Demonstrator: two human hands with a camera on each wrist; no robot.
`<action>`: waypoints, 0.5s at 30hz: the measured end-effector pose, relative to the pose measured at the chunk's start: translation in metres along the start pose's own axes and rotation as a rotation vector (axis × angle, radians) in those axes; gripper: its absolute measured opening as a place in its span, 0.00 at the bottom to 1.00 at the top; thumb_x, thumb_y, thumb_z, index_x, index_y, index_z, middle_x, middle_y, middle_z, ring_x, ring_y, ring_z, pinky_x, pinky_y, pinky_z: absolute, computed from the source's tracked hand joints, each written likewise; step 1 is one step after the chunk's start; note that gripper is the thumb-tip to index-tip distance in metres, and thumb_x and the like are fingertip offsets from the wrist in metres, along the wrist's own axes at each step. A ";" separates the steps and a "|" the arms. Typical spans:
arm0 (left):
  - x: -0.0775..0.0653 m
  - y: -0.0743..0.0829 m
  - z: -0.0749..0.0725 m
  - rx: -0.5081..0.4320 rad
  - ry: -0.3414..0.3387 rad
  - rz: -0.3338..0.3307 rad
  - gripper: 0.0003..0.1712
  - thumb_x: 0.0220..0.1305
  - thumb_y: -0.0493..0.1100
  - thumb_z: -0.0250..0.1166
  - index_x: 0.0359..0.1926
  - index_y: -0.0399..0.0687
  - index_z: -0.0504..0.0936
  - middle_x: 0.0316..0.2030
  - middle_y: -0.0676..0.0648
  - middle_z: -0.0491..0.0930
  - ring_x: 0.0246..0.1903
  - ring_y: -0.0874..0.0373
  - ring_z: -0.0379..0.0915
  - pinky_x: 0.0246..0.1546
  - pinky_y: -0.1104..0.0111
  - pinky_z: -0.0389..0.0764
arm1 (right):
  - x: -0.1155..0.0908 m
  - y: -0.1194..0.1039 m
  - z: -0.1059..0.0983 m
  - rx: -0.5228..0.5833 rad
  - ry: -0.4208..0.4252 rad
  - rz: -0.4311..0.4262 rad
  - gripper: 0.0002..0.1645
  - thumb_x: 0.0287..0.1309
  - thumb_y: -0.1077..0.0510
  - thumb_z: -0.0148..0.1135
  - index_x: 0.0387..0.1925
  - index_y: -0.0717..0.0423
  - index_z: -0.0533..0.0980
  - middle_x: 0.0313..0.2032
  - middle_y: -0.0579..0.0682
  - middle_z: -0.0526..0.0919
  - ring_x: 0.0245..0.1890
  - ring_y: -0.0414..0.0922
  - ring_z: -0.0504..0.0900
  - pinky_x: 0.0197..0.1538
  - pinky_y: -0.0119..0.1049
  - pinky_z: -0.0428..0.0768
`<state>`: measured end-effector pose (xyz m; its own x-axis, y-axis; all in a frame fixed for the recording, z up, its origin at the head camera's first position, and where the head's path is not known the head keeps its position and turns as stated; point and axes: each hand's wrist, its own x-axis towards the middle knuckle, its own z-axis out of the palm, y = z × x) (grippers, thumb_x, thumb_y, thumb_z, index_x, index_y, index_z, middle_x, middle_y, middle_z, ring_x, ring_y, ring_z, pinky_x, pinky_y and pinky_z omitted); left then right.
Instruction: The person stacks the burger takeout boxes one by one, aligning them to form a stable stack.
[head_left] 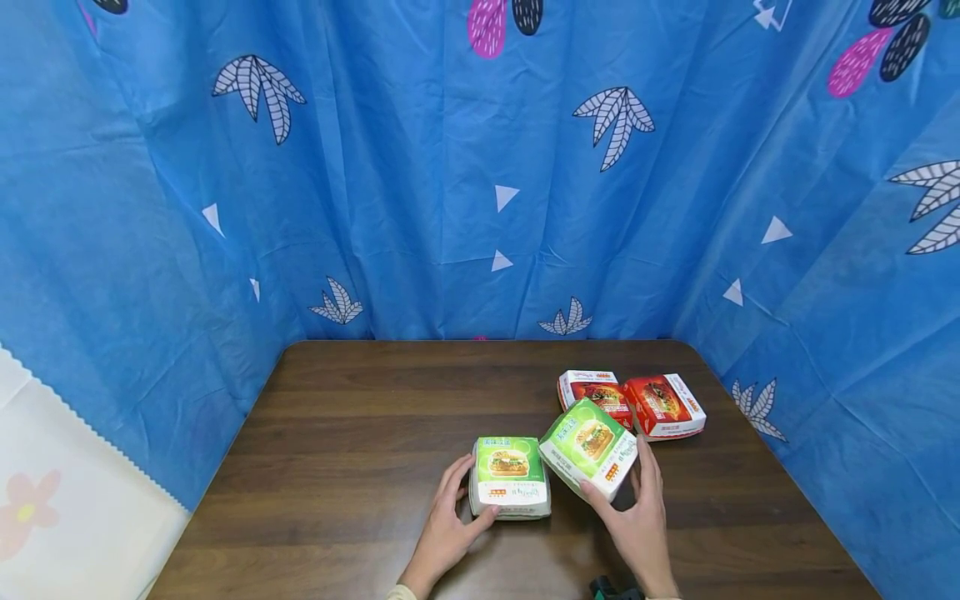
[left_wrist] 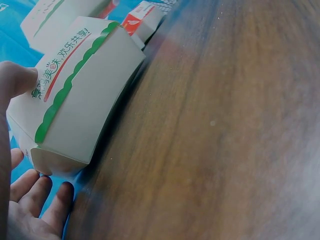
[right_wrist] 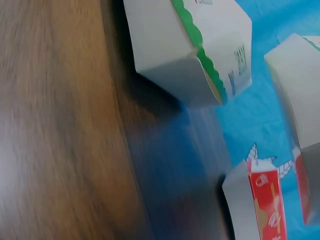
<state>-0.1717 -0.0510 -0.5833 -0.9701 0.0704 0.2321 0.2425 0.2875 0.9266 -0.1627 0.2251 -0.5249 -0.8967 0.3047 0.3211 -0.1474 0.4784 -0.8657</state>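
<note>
My left hand point(head_left: 444, 531) holds a green-and-white burger box point(head_left: 512, 477) at its left side, thumb on the near edge; the box stands level on the table. In the left wrist view my thumb presses the printed lid of this box point(left_wrist: 85, 90), with the fingers spread at its end. Gripped in my right hand point(head_left: 637, 515) is a second green-and-white burger box point(head_left: 588, 450), turned and tilted, right beside the first. The right wrist view shows that held box point(right_wrist: 300, 95) at its right edge, raised off the table, but no part of my hand.
Two red-and-white burger boxes lie behind at the right, one point(head_left: 600, 390) partly covered by the held box, the other point(head_left: 666, 407) turned beside it. The brown wooden table point(head_left: 360, 417) meets a blue patterned curtain point(head_left: 420, 208) at the back and sides.
</note>
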 end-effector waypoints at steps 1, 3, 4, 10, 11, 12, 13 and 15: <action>0.000 0.000 0.000 0.002 0.001 0.002 0.47 0.57 0.51 0.78 0.74 0.52 0.68 0.75 0.43 0.64 0.72 0.48 0.62 0.66 0.57 0.77 | 0.000 -0.001 0.002 0.000 -0.009 -0.001 0.69 0.48 0.57 0.83 0.82 0.53 0.48 0.79 0.60 0.52 0.77 0.57 0.55 0.65 0.08 0.54; 0.000 0.000 0.000 0.004 0.002 0.004 0.47 0.57 0.51 0.78 0.74 0.52 0.68 0.75 0.43 0.64 0.72 0.48 0.62 0.65 0.57 0.77 | -0.001 -0.002 0.005 -0.003 -0.030 0.000 0.69 0.48 0.56 0.83 0.82 0.52 0.48 0.79 0.59 0.52 0.77 0.56 0.55 0.65 0.08 0.55; 0.000 0.000 0.000 0.004 0.002 0.002 0.47 0.57 0.51 0.78 0.74 0.52 0.68 0.75 0.43 0.64 0.72 0.49 0.62 0.66 0.57 0.77 | -0.002 -0.003 0.007 -0.003 -0.044 0.002 0.69 0.48 0.55 0.83 0.82 0.52 0.48 0.79 0.58 0.52 0.77 0.55 0.55 0.65 0.08 0.55; 0.000 0.001 0.000 0.005 -0.002 -0.007 0.47 0.57 0.51 0.78 0.74 0.53 0.68 0.75 0.45 0.64 0.72 0.50 0.61 0.66 0.58 0.76 | -0.003 -0.009 0.015 0.012 -0.122 0.008 0.68 0.50 0.52 0.83 0.82 0.54 0.49 0.80 0.58 0.51 0.76 0.53 0.56 0.63 0.07 0.55; 0.000 0.001 0.000 0.007 -0.002 -0.007 0.47 0.57 0.51 0.78 0.74 0.53 0.67 0.75 0.44 0.64 0.72 0.49 0.62 0.66 0.58 0.76 | -0.003 -0.010 0.016 0.011 -0.134 0.008 0.67 0.50 0.51 0.83 0.81 0.55 0.49 0.80 0.58 0.51 0.76 0.53 0.56 0.63 0.07 0.55; 0.000 0.001 0.000 0.008 -0.002 -0.007 0.47 0.57 0.51 0.78 0.74 0.53 0.67 0.75 0.44 0.64 0.72 0.49 0.62 0.66 0.58 0.76 | -0.003 -0.011 0.017 0.014 -0.143 0.007 0.67 0.50 0.51 0.83 0.81 0.56 0.49 0.79 0.58 0.51 0.76 0.54 0.57 0.63 0.08 0.55; 0.000 0.001 0.000 0.008 -0.003 -0.008 0.47 0.57 0.51 0.78 0.74 0.53 0.67 0.75 0.44 0.64 0.72 0.49 0.62 0.66 0.58 0.76 | -0.003 -0.012 0.018 0.016 -0.149 0.007 0.68 0.49 0.51 0.83 0.81 0.56 0.50 0.80 0.58 0.51 0.76 0.54 0.57 0.63 0.08 0.55; 0.000 0.001 0.000 0.006 -0.003 -0.010 0.47 0.57 0.51 0.78 0.74 0.53 0.67 0.75 0.44 0.64 0.72 0.49 0.62 0.66 0.58 0.76 | -0.003 -0.013 0.020 0.017 -0.164 0.006 0.67 0.49 0.51 0.83 0.81 0.56 0.50 0.80 0.58 0.51 0.76 0.53 0.57 0.64 0.09 0.55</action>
<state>-0.1710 -0.0510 -0.5820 -0.9726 0.0702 0.2218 0.2327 0.2942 0.9270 -0.1662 0.2013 -0.5228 -0.9534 0.1689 0.2499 -0.1472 0.4625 -0.8743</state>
